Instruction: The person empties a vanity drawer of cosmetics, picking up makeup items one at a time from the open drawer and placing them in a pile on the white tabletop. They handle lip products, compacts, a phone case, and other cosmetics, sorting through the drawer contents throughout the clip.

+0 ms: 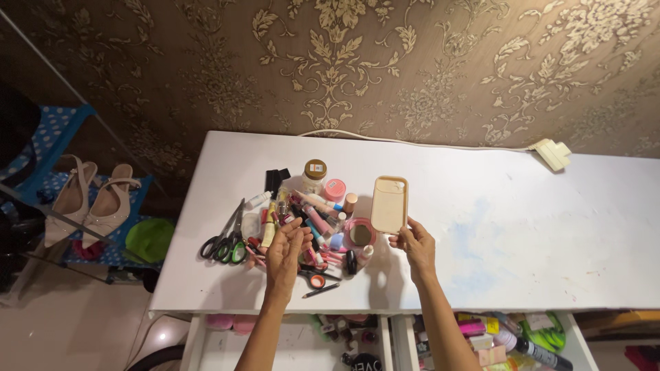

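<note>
Currently right hand (417,247) pinches the lower edge of a beige rectangular case (390,204), held upright above the white desk (522,227), just right of the cosmetics pile (313,220). Left hand (285,251) hovers over the pile, fingers loosely apart, gripping nothing. Scissors (225,240) lie at the pile's left edge. Desk drawers stand open below.
</note>
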The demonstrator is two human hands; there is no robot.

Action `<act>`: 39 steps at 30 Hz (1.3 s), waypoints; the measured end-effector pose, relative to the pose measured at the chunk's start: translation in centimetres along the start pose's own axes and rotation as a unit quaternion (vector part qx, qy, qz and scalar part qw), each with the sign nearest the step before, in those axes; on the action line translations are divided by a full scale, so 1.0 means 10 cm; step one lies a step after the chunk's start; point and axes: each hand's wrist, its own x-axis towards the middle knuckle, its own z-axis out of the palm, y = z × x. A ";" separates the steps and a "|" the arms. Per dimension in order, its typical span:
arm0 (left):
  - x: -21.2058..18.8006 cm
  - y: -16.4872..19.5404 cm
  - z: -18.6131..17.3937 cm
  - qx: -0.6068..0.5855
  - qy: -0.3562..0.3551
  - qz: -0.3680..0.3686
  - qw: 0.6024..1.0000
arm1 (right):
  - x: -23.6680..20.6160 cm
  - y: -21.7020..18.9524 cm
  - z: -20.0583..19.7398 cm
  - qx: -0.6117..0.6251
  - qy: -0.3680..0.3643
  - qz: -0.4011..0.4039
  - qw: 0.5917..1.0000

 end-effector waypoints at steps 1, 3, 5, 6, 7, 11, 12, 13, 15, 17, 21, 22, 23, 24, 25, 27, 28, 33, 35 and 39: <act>0.02 -0.01 0.03 0.006 0.006 -0.004 1.000 | 0.06 0.02 -0.01 -0.006 -0.003 0.007 1.000; 0.07 -0.06 0.08 0.017 0.019 -0.013 1.000 | 0.18 0.04 0.00 -0.019 -0.008 0.022 1.000; 0.12 -0.13 0.14 0.010 0.021 0.002 1.000 | 0.30 0.07 0.02 -0.038 -0.017 0.034 0.999; 0.15 -0.16 0.17 0.007 0.023 0.010 1.000 | 0.35 0.08 0.04 -0.047 -0.022 0.041 0.998; 0.17 -0.19 0.19 0.008 0.025 0.015 1.000 | 0.41 0.09 0.07 -0.051 -0.030 0.042 0.997; 0.21 -0.25 0.27 0.018 0.042 0.021 0.999 | 0.63 0.05 0.17 -0.038 -0.084 0.025 0.995; 0.21 -0.25 0.28 0.021 0.047 0.020 0.998 | 0.67 0.03 0.20 -0.027 -0.102 0.016 0.994; 0.19 -0.24 0.28 0.026 0.049 0.021 0.998 | 0.71 0.02 0.22 -0.040 -0.105 0.022 0.993; 0.16 -0.23 0.29 0.036 0.054 0.022 0.998 | 0.75 -0.04 0.24 -0.066 -0.109 0.033 0.991; 0.11 -0.21 0.29 0.033 0.061 0.035 0.997 | 0.69 -0.09 0.22 -0.083 -0.096 -0.001 0.992; -0.11 -0.17 0.23 0.027 0.064 0.030 0.997 | 0.41 -0.15 0.17 -0.050 -0.090 -0.089 0.991; -0.18 -0.16 0.21 0.027 0.057 0.018 0.998 | 0.31 -0.15 0.16 -0.044 -0.084 -0.106 0.990; -0.27 -0.16 0.18 0.027 0.051 0.006 0.998 | 0.19 -0.13 0.15 -0.038 -0.078 -0.122 0.989; -0.37 -0.15 0.14 0.027 0.043 -0.007 0.999 | 0.06 -0.11 0.14 -0.032 -0.071 -0.140 0.987; -0.45 -0.14 0.11 0.034 0.035 -0.016 0.999 | -0.08 -0.09 0.12 -0.039 -0.070 -0.148 0.986; -0.65 -0.14 0.03 0.049 0.019 -0.034 0.998 | -0.40 -0.03 0.06 -0.056 -0.067 -0.164 0.983; -0.73 -0.15 0.00 0.049 0.011 -0.045 0.998 | -0.57 0.01 0.03 -0.059 -0.085 -0.159 0.982; -1.13 -0.32 -0.20 0.104 -0.064 -0.133 0.983 | -1.41 0.25 -0.06 -0.154 -0.196 -0.152 0.956; -1.29 -0.43 -0.22 0.125 -0.091 -0.169 0.973 | -1.66 0.33 -0.08 -0.181 -0.255 -0.131 0.941; -1.46 -0.57 -0.32 0.219 -0.120 -0.211 0.945 | -2.00 0.47 -0.06 -0.339 -0.325 -0.104 0.877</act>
